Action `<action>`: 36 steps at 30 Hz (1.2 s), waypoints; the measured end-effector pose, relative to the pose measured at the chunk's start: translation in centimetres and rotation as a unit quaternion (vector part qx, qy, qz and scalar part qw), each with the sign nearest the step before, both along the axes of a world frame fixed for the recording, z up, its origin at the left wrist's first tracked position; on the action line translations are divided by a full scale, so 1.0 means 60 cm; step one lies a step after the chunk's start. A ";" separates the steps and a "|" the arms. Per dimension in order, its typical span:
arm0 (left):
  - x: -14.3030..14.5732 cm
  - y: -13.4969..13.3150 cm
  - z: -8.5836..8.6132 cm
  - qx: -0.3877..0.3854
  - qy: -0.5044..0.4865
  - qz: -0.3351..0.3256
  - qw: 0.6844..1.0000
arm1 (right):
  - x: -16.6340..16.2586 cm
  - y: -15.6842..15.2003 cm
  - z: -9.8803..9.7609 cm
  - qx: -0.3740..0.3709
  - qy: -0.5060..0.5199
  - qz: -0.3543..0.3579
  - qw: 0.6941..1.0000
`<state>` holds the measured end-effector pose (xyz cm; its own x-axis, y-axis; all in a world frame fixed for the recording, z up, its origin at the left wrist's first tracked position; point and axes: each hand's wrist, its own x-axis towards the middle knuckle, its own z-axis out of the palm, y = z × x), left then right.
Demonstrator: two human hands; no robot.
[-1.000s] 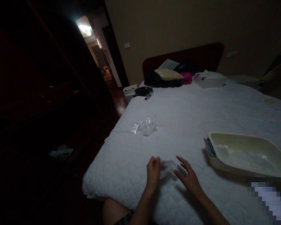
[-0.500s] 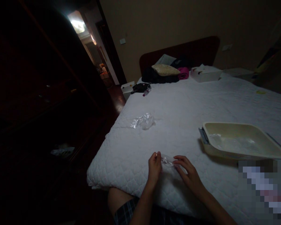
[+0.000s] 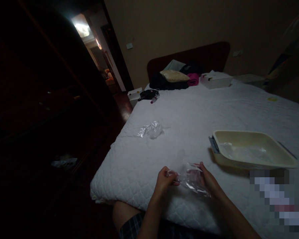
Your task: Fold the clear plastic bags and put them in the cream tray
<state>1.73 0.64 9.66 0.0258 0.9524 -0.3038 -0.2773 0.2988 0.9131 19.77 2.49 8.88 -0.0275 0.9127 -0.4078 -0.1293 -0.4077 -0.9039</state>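
A thin clear plastic bag (image 3: 190, 181) stretches between my two hands, just above the near part of the bed. My left hand (image 3: 163, 181) pinches its left side, thumb over curled fingers. On the other side my right hand (image 3: 210, 182) holds the bag, its fingers partly seen through the film. Farther up the bed lies another crumpled clear plastic bag (image 3: 153, 129). To the right of my hands stands a cream plastic tub (image 3: 229, 162) with grey handles and some clear plastic inside.
The bed has a white quilted cover (image 3: 129, 166). Near the headboard (image 3: 214, 54) are a beige pillow (image 3: 174, 76), dark fabric, a pink roll (image 3: 193, 79) and a white box (image 3: 216, 81). A black bag (image 3: 149, 94) lies at the far left edge. Bottom right is blurred out.
The bunched plastic bag has been spread wider between my hands. My right hand has moved a little right and turned, with its fingers now behind the film.
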 end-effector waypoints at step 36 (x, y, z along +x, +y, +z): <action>-0.034 -0.011 -0.051 -0.026 -0.200 0.094 0.975 | -0.031 -0.074 -0.037 0.533 -0.334 0.115 0.769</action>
<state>-0.33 0.00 6.59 -0.0219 0.9350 -0.3539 -0.6624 0.2516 0.7056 17.93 -1.96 6.67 -0.3477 0.7408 0.5747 0.4744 0.6677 -0.5737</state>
